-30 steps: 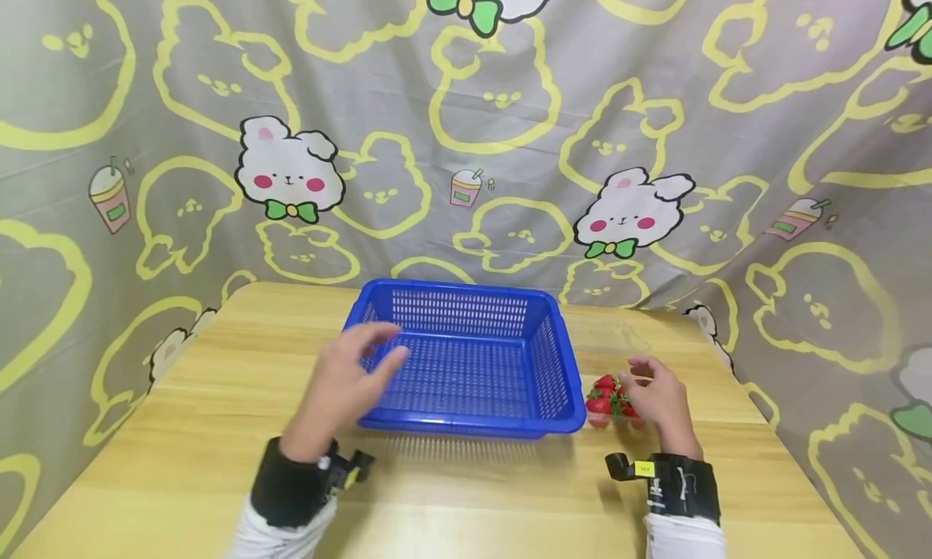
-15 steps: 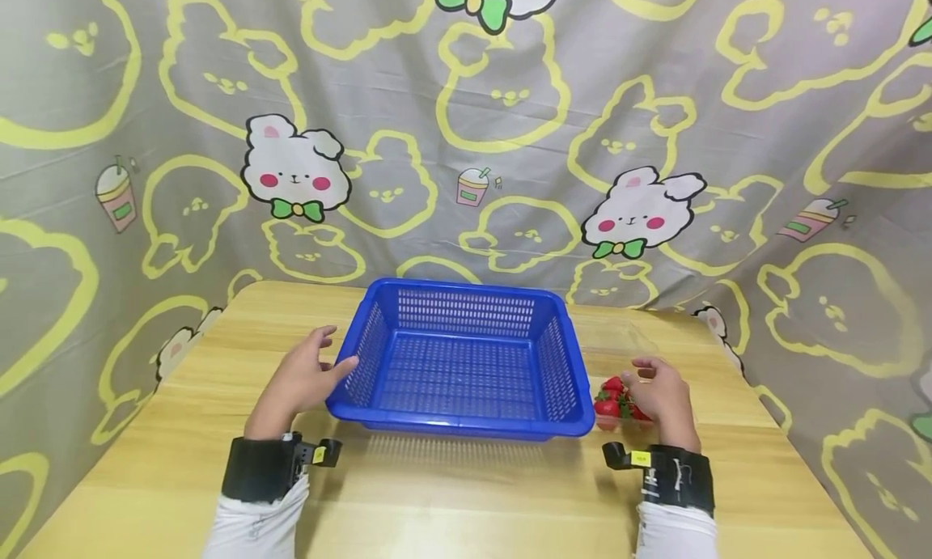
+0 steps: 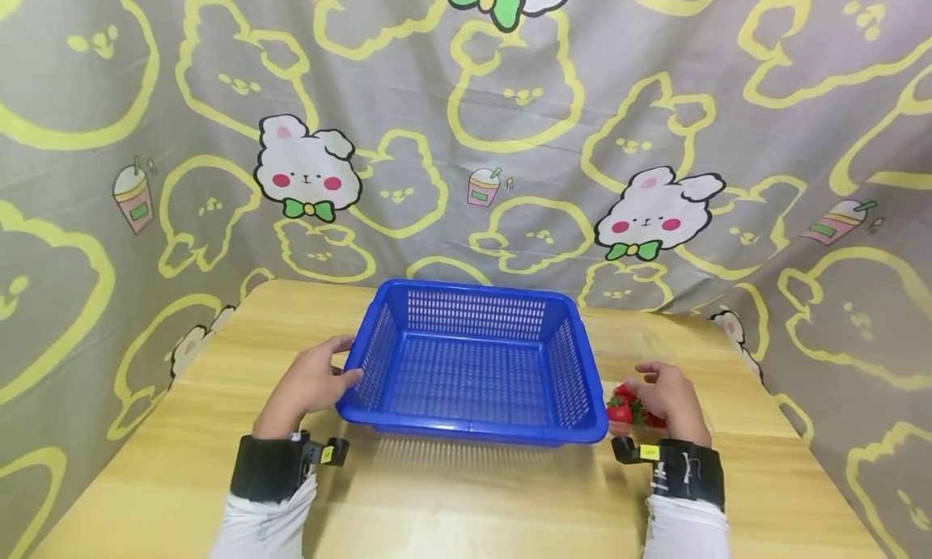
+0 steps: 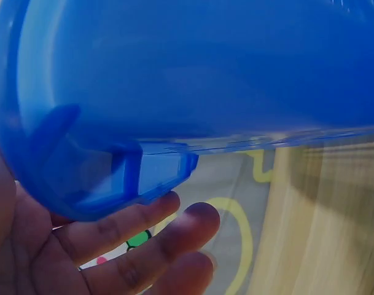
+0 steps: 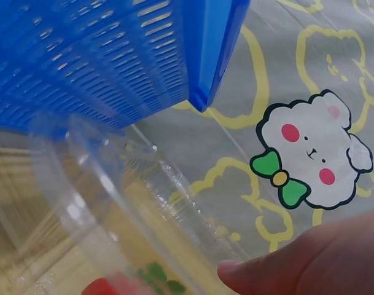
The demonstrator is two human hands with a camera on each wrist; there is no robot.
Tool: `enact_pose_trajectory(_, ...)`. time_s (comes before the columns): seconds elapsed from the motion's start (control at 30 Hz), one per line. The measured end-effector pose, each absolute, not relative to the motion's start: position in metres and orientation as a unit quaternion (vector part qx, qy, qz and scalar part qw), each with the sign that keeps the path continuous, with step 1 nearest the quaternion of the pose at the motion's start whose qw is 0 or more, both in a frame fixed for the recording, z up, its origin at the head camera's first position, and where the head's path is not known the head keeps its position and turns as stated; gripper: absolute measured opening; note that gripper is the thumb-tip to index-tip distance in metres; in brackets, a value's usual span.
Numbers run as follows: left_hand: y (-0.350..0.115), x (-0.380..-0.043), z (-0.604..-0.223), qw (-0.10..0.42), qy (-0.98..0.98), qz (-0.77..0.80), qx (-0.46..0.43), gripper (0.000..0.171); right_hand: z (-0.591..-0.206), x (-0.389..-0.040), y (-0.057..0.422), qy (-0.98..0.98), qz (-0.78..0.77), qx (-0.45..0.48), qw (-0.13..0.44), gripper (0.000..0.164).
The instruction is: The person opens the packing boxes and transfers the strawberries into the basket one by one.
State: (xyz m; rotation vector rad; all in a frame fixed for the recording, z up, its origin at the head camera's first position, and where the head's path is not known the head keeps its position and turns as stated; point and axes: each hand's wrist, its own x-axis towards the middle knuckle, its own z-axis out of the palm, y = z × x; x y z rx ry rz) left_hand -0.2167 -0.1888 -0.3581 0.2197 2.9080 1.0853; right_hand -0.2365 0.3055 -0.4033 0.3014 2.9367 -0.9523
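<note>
A blue plastic basket (image 3: 469, 429) with slotted walls stands mid-table, nothing inside it. My left hand (image 3: 313, 381) is at its left side and grips the rim, thumb over the top and fingers outside. In the left wrist view, the fingers (image 4: 137, 246) extend below the basket's blue wall (image 4: 236, 67). Right of the basket, red strawberries (image 3: 620, 412) with green leaves lie in a clear plastic box (image 5: 107, 184). My right hand (image 3: 671, 395) is over the box's right part with relaxed fingers, a gap between thumb and forefinger. Its thumb (image 5: 279, 264) is right at the box's edge.
A clear plastic sheet or lid (image 3: 633, 342) lies behind the strawberry box. The wooden table (image 3: 466, 502) ends at a grey curtain (image 3: 539, 179) printed with yellow outlines and white rabbits. Both wrists carry black straps with small cameras.
My left hand has moved from over the basket's left part out to its left rim and closed in on it. The right hand stays by the strawberries. The view has shifted slightly.
</note>
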Motion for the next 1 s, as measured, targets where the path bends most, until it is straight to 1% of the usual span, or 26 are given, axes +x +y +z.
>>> enact_pose_trajectory(0.13,-0.188,-0.218,-0.355,0.01,0.934,0.348,0.08,0.054,-0.405,-0.24,0.307,0.944,-0.312,0.103,0.026,0.049)
enact_pose_trajectory(0.43,-0.184,-0.216,-0.358,0.035,0.931,0.356,0.079,0.054,-0.416,-0.243,0.307,0.945,-0.306,0.107,0.035,0.046)
enact_pose_trajectory(0.77,-0.181,-0.219,-0.361,0.028,0.939,0.334,0.076,0.055,-0.42,-0.244,0.304,0.951,-0.295,0.093,0.024,0.039)
enact_pose_trajectory(1.0,-0.18,-0.221,-0.361,0.035,0.941,0.329,0.069,0.055,-0.423,-0.246,0.304,0.956,-0.28,0.083,0.017,0.038)
